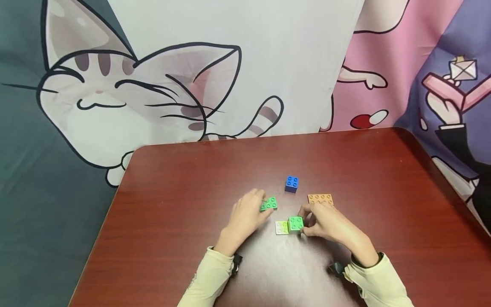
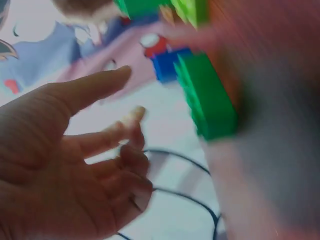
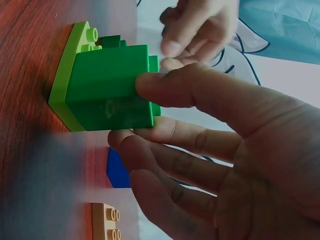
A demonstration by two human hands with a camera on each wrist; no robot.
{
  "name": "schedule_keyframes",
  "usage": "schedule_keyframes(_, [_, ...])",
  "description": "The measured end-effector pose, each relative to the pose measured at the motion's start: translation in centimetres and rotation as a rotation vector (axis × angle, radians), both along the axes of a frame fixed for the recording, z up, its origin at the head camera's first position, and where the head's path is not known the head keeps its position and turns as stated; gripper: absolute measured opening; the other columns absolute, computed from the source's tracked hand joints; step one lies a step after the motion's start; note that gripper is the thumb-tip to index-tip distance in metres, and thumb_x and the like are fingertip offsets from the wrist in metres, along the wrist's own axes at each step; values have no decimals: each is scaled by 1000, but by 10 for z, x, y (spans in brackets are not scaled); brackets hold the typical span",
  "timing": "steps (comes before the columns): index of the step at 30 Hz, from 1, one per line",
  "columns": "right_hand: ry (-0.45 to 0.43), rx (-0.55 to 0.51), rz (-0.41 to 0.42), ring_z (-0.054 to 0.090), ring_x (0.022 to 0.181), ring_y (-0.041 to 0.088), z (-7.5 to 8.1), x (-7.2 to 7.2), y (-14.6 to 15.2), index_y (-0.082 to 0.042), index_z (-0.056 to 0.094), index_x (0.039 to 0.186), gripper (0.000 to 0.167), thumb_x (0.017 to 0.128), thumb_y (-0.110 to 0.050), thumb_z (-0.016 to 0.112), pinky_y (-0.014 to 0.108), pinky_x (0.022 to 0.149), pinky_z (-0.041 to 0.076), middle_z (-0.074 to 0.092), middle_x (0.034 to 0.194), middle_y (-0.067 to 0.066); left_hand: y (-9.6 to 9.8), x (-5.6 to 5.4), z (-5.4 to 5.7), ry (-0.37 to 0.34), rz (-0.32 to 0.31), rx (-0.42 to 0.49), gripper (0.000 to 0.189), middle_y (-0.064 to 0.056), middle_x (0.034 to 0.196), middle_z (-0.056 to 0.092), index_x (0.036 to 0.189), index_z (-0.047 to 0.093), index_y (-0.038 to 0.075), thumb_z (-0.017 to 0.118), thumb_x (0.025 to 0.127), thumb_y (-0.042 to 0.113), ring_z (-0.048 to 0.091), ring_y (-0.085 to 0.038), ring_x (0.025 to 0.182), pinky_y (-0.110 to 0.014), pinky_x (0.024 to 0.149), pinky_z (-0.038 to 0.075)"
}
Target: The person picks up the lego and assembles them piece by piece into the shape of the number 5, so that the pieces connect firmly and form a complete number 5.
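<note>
"Right hand (image 1: 327,221): state?"
"Thumb and forefinger pinch the green block (image 1: 295,224), seated on the lime plate (image 1: 281,228). Left hand (image 1: 245,215): relaxed, unloaded, near the green brick (image 1: 271,204)."
"Handling?"
"Likely light, stiff plastic; grip opposite walls below the studs."

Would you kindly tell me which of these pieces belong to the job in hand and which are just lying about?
Apparently in the job:
square green brick, touched by the right hand
lime plate beneath it
longer green brick, near the left hand

Seemingly lying about, untouched:
blue brick
orange piece
</note>
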State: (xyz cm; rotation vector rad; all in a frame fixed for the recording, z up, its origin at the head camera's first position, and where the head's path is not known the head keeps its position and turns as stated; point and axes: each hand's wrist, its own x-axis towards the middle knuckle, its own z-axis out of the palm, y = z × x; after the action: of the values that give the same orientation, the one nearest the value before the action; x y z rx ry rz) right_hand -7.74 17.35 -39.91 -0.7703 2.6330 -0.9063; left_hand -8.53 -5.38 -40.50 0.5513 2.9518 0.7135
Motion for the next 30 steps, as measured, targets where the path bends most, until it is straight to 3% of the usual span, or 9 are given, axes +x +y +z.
schedule_keyframes(3, [30,36,-22,54,62,6,-3,4,-4,-16,58,80,23,67,-12,78,25,54,43,61,70,-7,-12,-4,-7,-36,72,-77,45,-6,96,54,111,59,6,77,77,29,53,-23,86,-38,65,48])
schedule_keyframes(8, [95,206,-44,47,60,10,-7,6,-9,-17,55,81,32,62,-16,80,31,49,40,53,69,-8,-16,-11,-17,-135,31,-142,50,-14,108,52,119,55,4,73,80,28,51,-30,96,-46,72,47])
schedule_keyframes(12, [95,240,-27,60,80,23,-6,7,-7,-10,58,107,55,60,-24,84,43,64,50,63,92,3,-15,-12,-19,-166,39,-179,44,-14,106,54,116,54,3,70,84,29,52,-30,95,-46,71,48])
schedule_keyframes(15, [63,213,-28,58,100,32,0,7,0,-3,48,128,79,61,-25,84,51,77,48,61,112,14,-15,-11,-19,-181,31,-195,42,-15,106,56,116,52,3,67,86,29,53,-31,97,-46,72,48])
schedule_keyframes(17, [50,177,-4,59,96,28,4,5,7,1,45,131,81,63,-21,83,47,76,48,61,111,15,-15,-10,-18,-182,9,-184,41,-15,109,56,118,51,3,65,88,29,53,-32,102,-47,77,48])
schedule_keyframes(23, [134,-18,44,60,73,13,10,1,22,4,53,121,54,73,-9,76,31,63,51,64,98,9,-16,-7,-6,-133,-73,-114,36,-5,102,57,111,53,8,63,88,34,54,-24,99,-41,79,47])
schedule_keyframes(26, [171,-110,28,60,74,8,9,1,22,1,57,117,46,76,-9,74,29,61,53,65,96,7,-14,-4,1,-115,-164,-60,30,2,86,52,100,52,10,65,87,34,51,-16,85,-32,72,45])
schedule_keyframes(30, [173,-178,60,60,75,6,8,1,21,-1,58,116,43,77,-7,74,26,60,53,65,97,6,-6,1,11,-107,-302,19,28,8,77,47,96,51,12,67,86,33,46,-9,77,-24,69,41])
